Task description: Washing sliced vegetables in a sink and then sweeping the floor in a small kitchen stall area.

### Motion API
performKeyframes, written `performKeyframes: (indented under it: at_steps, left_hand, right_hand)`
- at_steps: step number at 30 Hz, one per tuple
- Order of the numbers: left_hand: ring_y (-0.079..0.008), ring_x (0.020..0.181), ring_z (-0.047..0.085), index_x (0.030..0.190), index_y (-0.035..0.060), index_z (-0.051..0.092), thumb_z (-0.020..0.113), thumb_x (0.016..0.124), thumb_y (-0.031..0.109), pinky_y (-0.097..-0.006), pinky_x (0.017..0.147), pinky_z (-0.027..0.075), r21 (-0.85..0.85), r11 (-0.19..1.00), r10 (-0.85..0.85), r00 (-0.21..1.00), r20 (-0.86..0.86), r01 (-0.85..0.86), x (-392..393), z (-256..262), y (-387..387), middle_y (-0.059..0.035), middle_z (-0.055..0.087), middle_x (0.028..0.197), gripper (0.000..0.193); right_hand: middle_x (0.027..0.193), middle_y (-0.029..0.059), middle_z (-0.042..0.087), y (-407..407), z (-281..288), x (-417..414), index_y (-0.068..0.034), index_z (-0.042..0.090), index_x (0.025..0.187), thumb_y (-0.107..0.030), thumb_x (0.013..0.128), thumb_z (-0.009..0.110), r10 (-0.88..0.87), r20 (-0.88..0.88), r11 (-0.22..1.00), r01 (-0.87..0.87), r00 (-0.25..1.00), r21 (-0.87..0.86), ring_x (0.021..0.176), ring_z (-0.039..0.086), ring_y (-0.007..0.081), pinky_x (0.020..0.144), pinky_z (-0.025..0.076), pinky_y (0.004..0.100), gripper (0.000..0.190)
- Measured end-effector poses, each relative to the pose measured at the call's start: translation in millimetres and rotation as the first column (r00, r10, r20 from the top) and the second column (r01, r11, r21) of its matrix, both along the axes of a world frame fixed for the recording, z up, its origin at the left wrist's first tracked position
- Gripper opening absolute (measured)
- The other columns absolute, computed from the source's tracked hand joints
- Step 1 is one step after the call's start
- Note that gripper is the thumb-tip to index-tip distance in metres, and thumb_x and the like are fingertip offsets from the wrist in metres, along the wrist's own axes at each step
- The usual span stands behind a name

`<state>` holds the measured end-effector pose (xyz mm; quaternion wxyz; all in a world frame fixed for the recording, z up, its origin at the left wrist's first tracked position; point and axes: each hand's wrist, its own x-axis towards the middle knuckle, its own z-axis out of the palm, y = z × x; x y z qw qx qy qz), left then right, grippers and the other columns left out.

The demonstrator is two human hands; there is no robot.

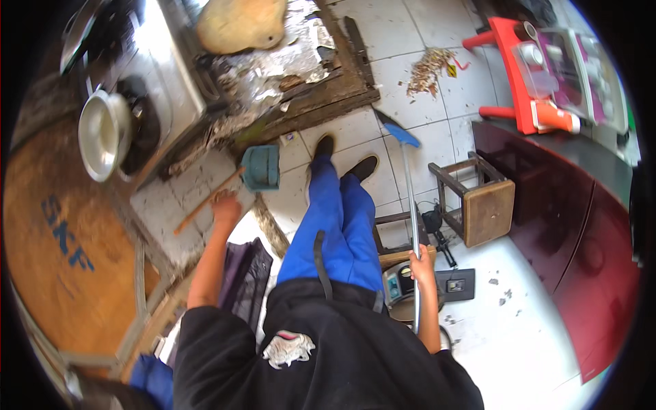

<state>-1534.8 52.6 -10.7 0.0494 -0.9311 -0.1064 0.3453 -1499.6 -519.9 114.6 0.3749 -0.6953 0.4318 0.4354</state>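
Note:
My left hand (226, 204) is on the long wooden handle of a blue-green dustpan (261, 168); its fingers lie around or against the stick, but the grip is partly blurred. In my right hand (422, 265) is the metal pole of a broom (411, 189). The broom's blue head (401, 135) with dark bristles rests on the tiles, touching or close to the corner of a low wooden platform. A heap of debris (430, 70) lies on the floor beyond the broom head, with small scraps scattered around it.
A wooden stool (488, 212) stands or lies right of the pole, beside a dark red glossy panel (594, 246). A red plastic stool (517, 77) bears containers. At the left are a stove (169, 66), a metal pot (105, 136) and a worn wooden platform (307, 110).

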Motion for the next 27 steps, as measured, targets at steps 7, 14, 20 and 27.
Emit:
performKeyframes:
  at_steps: [7, 14, 20, 27]
  left_hand:
    - [-0.0266, 0.130, 0.036, 0.139, 0.0138, 0.037, 0.060, 0.082, 0.043, -0.0562, 0.099, 0.031, 0.664, 0.701, 0.066, 0.903, -0.424, 0.261, -66.9, -57.8, 170.2, -0.0082, 0.038, 0.142, 0.068]
    - [-0.0274, 0.106, 0.055, 0.137, 0.0164, 0.038, 0.057, 0.085, 0.036, -0.0527, 0.085, 0.043, 0.260, 0.957, 0.015, 0.877, -0.481, 0.127, -82.2, -61.2, 164.5, -0.0114, 0.056, 0.112, 0.059]
    - [-0.0323, 0.080, 0.065, 0.138, 0.0134, 0.037, 0.052, 0.087, 0.021, -0.0441, 0.069, 0.054, -0.102, 0.993, 0.003, 0.887, -0.461, -0.056, -104.2, -50.0, 149.3, -0.0192, 0.061, 0.103, 0.054]
    - [-0.0331, 0.083, 0.066, 0.125, 0.0045, 0.051, 0.046, 0.080, 0.014, -0.0387, 0.070, 0.053, -0.332, 0.739, 0.224, 0.679, -0.699, -0.586, -36.8, 57.8, 79.7, -0.0228, 0.065, 0.099, 0.046]
  right_hand:
    - [0.064, 0.0091, 0.055, 41.2, -63.3, -46.6, -0.008, 0.044, 0.120, -0.014, 0.085, 0.057, 0.117, -0.071, 0.991, -0.120, 0.991, -0.050, 0.044, 0.050, 0.0173, 0.040, 0.040, 0.0330, 0.038]
    - [0.066, 0.0102, 0.056, 80.8, -92.7, -53.2, -0.004, 0.039, 0.125, -0.010, 0.083, 0.056, 0.192, -0.144, 0.974, -0.207, 0.971, -0.095, 0.047, 0.054, 0.0156, 0.039, 0.042, 0.0299, 0.045]
    - [0.087, 0.0284, 0.062, 89.8, -74.8, -45.3, -0.005, 0.040, 0.126, -0.016, 0.082, 0.057, 0.335, 0.068, 0.926, -0.315, 0.940, -0.209, 0.081, 0.061, 0.0451, 0.074, 0.048, 0.0463, 0.049]
    - [0.067, 0.0126, 0.057, 67.8, -16.5, -35.7, -0.013, 0.033, 0.133, -0.014, 0.088, 0.052, 0.360, 0.500, 0.930, -0.259, 0.788, -0.261, 0.048, 0.055, 0.0187, 0.045, 0.043, 0.0340, 0.049]
